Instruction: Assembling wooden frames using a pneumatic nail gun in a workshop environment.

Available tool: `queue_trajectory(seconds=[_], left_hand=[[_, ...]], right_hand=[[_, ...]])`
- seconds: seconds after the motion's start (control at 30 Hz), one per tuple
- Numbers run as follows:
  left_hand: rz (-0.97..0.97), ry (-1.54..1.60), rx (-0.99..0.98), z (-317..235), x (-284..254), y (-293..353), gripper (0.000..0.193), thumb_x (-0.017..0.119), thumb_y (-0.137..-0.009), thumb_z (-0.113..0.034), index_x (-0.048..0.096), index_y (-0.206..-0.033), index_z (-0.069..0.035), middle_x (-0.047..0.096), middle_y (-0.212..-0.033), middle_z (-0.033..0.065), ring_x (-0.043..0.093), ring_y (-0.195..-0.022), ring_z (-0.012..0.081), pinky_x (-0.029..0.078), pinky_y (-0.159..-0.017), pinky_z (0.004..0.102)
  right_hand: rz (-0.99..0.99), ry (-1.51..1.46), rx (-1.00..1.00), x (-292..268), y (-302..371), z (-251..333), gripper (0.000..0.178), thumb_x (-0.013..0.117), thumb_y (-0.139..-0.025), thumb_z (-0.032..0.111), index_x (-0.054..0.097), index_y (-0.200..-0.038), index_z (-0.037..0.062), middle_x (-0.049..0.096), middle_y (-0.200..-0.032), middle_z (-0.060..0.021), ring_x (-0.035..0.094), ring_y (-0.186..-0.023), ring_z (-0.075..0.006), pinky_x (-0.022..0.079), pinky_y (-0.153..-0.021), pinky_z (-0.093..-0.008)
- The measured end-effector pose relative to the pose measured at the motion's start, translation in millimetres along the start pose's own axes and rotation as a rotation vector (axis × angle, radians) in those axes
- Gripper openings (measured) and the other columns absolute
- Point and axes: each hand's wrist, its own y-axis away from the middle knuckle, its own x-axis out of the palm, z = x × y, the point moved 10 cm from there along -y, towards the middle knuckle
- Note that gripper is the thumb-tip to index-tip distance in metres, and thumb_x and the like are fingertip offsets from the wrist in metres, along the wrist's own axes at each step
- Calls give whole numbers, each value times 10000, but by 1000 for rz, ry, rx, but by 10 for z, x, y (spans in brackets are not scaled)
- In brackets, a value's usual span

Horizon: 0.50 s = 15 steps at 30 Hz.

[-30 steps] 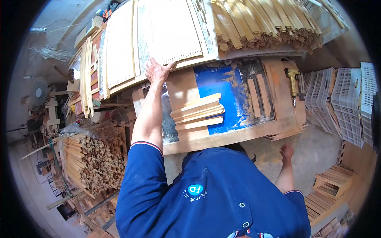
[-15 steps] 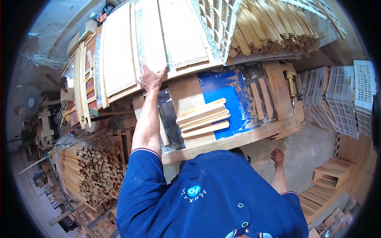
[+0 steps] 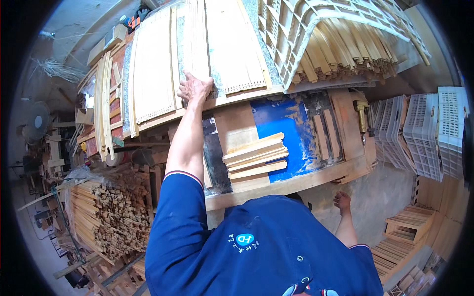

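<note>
At the near edge of the raised work surface, my left hand [image 3: 196,89] is closed round the near ends of long pale wooden strips [image 3: 195,42]. These strips lie between two bright, slatted wooden panels [image 3: 154,64] [image 3: 237,54], whose near edges show rows of small notches. My right hand [image 3: 341,201] hangs off to the right above the floor, fingers loosely curled and apart, holding nothing. Between my arms, a small stack of short wooden slats [image 3: 256,155] lies on the lower bench [image 3: 237,121], partly over its blue patch.
A brass-coloured nail gun [image 3: 362,116] lies at the bench's right end. White plastic crates [image 3: 422,128] stand beyond it. Another crate [image 3: 296,47] holds many wooden strips at the back right. Bundled sticks [image 3: 111,217] are piled at lower left, near a fan [image 3: 38,121].
My left hand has closed from a spread grip onto the strip ends and shifted slightly right. The view has tilted a little. My right hand still hangs, its fingers a bit more curled.
</note>
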Motion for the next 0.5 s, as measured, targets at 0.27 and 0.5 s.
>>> queue_trajectory(seconds=[0.27, 0.5], left_hand=[[228, -90, 69, 184, -144, 214, 1189, 756, -669, -591, 231, -1572, -24, 501, -1377, 323, 519, -1268, 431, 352, -1081, 591], [-42, -163, 414, -594, -307, 779, 1236, 775, -697, -727, 265, -1556, 0, 561, -1302, 288, 576, -1201, 406, 490, -994, 484]], right_hand=[[38, -16, -27, 155, 43, -26, 385, 672, -955, 224, 599, -1280, 29, 665, -895, -56, 646, -704, -163, 493, -547, -294], [89, 48, 6, 293, -168, -264, 476, 673, -914, 136, 572, -1350, -27, 692, -881, -109, 641, -642, -178, 477, -507, -296]])
